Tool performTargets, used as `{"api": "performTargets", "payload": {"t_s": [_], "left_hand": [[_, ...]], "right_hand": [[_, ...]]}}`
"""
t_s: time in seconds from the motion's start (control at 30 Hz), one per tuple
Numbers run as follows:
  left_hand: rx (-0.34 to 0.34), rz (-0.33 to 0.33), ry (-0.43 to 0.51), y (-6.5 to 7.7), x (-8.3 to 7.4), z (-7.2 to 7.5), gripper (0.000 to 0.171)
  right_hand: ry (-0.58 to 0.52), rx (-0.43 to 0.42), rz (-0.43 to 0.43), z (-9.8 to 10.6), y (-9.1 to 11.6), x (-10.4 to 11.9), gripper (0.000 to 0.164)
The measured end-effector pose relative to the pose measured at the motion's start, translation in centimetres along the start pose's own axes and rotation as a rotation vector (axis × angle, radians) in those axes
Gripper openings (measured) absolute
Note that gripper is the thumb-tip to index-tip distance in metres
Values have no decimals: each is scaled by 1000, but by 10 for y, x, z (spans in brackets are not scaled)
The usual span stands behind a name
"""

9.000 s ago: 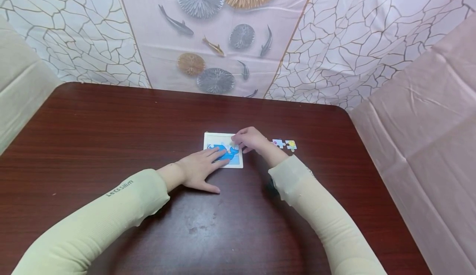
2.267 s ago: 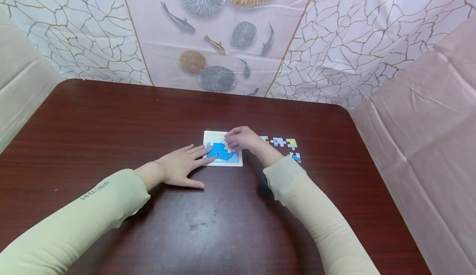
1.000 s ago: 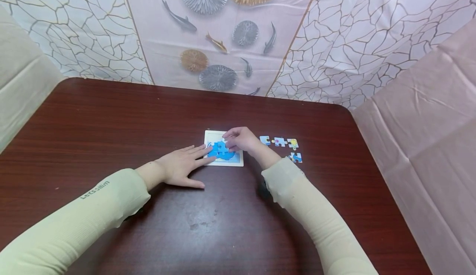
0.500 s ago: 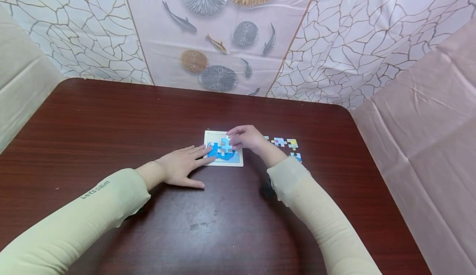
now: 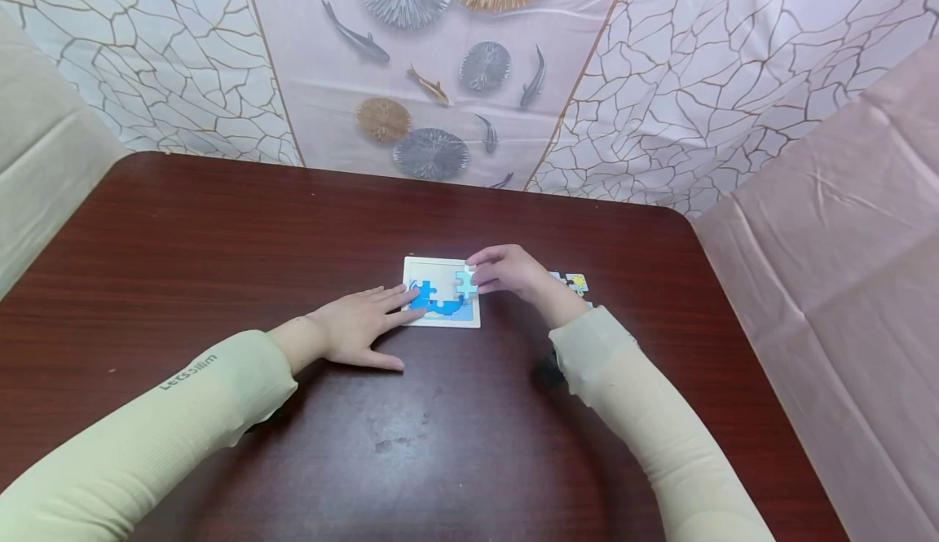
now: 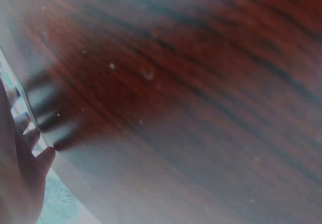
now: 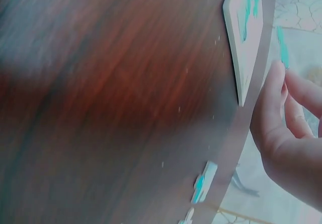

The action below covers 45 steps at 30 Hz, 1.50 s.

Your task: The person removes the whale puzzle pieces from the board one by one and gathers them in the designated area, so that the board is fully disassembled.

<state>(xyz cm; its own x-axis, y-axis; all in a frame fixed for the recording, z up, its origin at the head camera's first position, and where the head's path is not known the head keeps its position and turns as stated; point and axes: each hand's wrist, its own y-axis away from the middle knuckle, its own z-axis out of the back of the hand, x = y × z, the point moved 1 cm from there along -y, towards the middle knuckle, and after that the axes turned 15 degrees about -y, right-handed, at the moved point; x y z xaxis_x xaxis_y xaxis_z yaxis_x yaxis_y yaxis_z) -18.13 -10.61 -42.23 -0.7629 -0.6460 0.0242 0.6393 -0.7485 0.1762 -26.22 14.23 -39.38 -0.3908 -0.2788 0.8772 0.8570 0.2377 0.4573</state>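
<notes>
A small white-framed puzzle tray [image 5: 440, 261] lies on the table, with blue whale pieces [image 5: 444, 308] in its lower and left parts; its upper middle shows bare backing. Fingers spread and fairly straight, my left hand [image 5: 359, 330] rests flat at the tray's left edge, fingertips over the frame. My right hand [image 5: 517, 271] pinches a light-blue puzzle piece [image 5: 465, 283] between thumb and fingers over the tray's right side. The right wrist view shows this puzzle piece [image 7: 283, 47] edge-on, held up clear of the tray [image 7: 234, 32].
Loose puzzle pieces [image 5: 577, 283] lie right of the tray, partly hidden by my right hand and forearm; the right wrist view shows one loose piece [image 7: 204, 182] too. The dark wooden table [image 5: 257, 224] ends at a patterned cloth backdrop [image 5: 440, 102].
My right hand has lifted the light-blue piece from the tray's middle and carried it right, baring the backing there. Since the oldest frame, my left hand has drawn back left.
</notes>
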Motion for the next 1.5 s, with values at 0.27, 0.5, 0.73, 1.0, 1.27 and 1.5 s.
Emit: {"api": "performTargets", "payload": {"t_s": [0.27,0.5,0.73,1.0,1.27,1.5], "left_hand": [[-6,-7,-10,0,1,0,81],[-19,-12,-17,-1,1,1,81],[-24,-14,-18,0,1,2,80],[-37,-19,-21,0,1,0,80],[-23,-13,-19,0,0,1,81],[-25,-12,-14,1,0,1,81]], "right_hand": [[3,-9,-4,17,4,-1,33],[15,-27,-15,32,10,-1,33],[14,-28,-9,48,16,-3,35],[-15,-3,-5,69,22,-9,37],[-25,-15,-32,87,29,-17,41],[19,-34,-40,100,32,-27,40]]}}
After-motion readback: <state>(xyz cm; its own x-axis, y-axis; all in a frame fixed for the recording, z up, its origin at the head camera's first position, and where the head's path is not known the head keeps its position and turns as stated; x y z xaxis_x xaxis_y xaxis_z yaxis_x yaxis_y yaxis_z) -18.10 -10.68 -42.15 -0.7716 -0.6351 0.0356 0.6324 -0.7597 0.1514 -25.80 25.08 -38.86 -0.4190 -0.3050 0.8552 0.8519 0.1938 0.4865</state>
